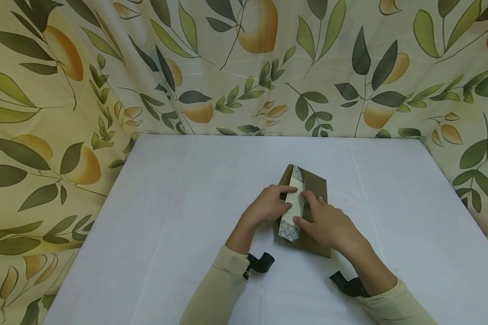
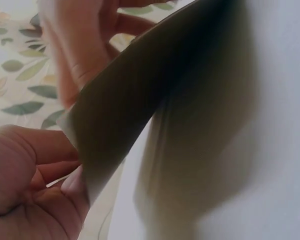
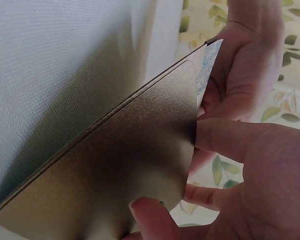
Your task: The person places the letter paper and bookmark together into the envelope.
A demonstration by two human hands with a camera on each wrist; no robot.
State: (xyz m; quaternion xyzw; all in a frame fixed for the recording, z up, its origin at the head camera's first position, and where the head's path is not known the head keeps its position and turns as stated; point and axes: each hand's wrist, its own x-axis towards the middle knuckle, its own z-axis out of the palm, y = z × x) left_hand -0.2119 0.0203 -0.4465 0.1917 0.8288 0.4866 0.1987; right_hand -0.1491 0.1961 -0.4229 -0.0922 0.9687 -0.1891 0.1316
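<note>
A bronze-brown envelope (image 1: pixel 316 187) is tilted up over the white table, right of the middle in the head view. Along its upper left side runs a cream flap (image 1: pixel 296 205) with blue floral print at both ends. My left hand (image 1: pixel 268 205) grips the flap's left edge, two fingers lying over the cream face. From the right, my right hand (image 1: pixel 335 223) pinches the flap's other side with thumb and forefinger. The right wrist view shows the envelope's smooth brown face (image 3: pixel 115 145) close up, a right fingertip against it. In the left wrist view its underside (image 2: pixel 110 120) looks dark.
The table (image 1: pixel 179 189) is covered with a white cloth. Behind it and at its sides hangs a curtain (image 1: pixel 232 81) printed with leaves and orange fruit. Black camera mounts (image 1: pixel 262 262) sit at both wrists, near the cream sleeves (image 1: pixel 219 284).
</note>
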